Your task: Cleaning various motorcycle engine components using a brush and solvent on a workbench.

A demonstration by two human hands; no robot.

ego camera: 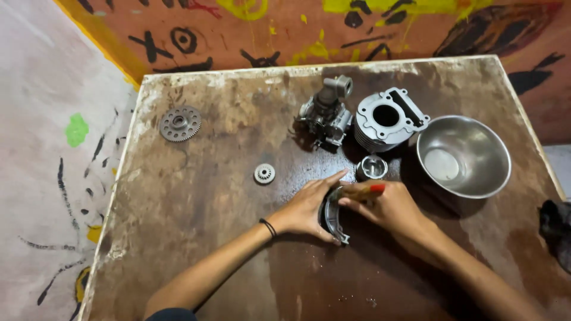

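Observation:
My left hand grips a curved grey metal brake shoe, holding it on edge on the worn brown table. A black band circles that wrist. My right hand sits against the shoe's other side and holds a small brush with a wooden handle and red tip. A small metal piston stands just beyond my fingers.
A finned engine cylinder and a carburettor stand at the back. A steel bowl sits at the right. A large gear and a small gear lie to the left. A dark cloth lies at the right edge.

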